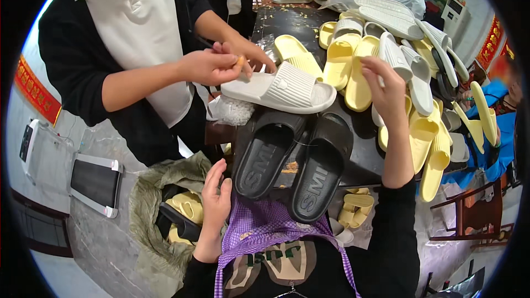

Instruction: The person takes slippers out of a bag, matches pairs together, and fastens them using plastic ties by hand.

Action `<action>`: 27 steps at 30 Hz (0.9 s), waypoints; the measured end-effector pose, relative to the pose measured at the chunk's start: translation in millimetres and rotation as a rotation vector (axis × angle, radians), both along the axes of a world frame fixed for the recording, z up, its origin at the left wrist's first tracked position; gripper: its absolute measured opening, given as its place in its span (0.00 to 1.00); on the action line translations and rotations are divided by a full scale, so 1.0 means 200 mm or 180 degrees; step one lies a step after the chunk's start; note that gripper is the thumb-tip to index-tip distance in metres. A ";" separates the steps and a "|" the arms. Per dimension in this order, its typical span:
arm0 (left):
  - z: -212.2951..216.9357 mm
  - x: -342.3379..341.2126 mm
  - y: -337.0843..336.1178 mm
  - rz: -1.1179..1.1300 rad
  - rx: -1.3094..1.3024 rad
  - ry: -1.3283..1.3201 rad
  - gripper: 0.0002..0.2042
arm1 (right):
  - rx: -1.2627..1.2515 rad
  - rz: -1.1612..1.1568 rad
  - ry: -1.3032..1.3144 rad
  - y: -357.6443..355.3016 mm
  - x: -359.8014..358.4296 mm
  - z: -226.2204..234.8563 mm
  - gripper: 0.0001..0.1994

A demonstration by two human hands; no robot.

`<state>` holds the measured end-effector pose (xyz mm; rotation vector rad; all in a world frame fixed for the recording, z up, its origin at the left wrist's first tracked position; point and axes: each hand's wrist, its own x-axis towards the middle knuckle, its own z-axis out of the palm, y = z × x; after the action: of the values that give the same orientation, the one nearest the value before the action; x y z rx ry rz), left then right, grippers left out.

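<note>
A pair of black slides [321, 179] lies on the near edge of the dark table, toes away from me, a thin clear tie strung between them. My left hand [216, 197] is held beside the left black slide, fingers stretched out and holding nothing. Over the yellow slides to the right, my right hand [386, 85] is raised with its fingers curled in a pinch; what is in them, if anything, I cannot make out. Just beyond the black pair lies a pale grey slide [284, 88], with a co-worker's hands [212, 66] over its left end.
Yellow slides [338, 63] and grey slides [386, 16] are heaped along the table [287, 19]. A plastic bag of small clear pieces [234, 111] sits at the left edge. Below is a green sack [144, 201] with slides inside. A wooden chair [475, 212] stands right.
</note>
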<state>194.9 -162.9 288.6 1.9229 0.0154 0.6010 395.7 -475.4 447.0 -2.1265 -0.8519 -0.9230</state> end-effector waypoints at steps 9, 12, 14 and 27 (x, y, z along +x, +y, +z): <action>-0.02 0.09 -0.12 -0.0017 -0.0588 -0.0379 0.14 | 0.1028 -0.0342 0.1284 -0.10 0.02 -0.43 0.04; -0.05 0.12 -0.12 -0.0002 -0.0764 -0.0442 0.14 | 0.0639 -0.0152 0.0686 -0.08 0.01 -0.46 0.05; -0.07 0.13 -0.13 -0.0038 -0.0822 -0.0508 0.14 | 0.0446 -0.0062 0.0402 -0.06 0.01 -0.46 0.07; -0.13 0.16 -0.12 -0.0130 -0.1134 -0.0544 0.15 | 0.0590 -0.0153 0.0689 -0.07 -0.02 -0.42 0.04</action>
<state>227.5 -187.7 262.6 1.5207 -0.0242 0.6843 392.4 -489.2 362.2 -2.0473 -0.5862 -0.7479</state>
